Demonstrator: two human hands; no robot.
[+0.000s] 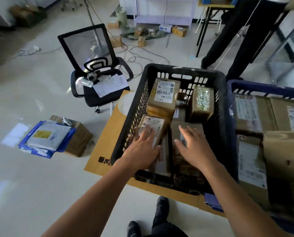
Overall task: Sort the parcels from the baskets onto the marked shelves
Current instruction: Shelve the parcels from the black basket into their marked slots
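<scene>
Left hand [142,148] flat on parcel [153,124], right hand [195,147] likewise slack, nothing gripped, in basket [185,71] on floor cardboard [105,142]; chair [95,69] at 10 o'clock.

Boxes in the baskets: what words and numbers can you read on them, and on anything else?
"1-4": handwritten on the parcel under the left hand, in the black basket.
"0325", roughly: handwritten on the label of the back-left box, same basket.
"2-3", probably: on a corner of a box in the blue basket.
Printed shipping-label text everywhere: too small to read.
Dark stamp on the flat cardboard beneath: blurred, partly hidden.
</scene>
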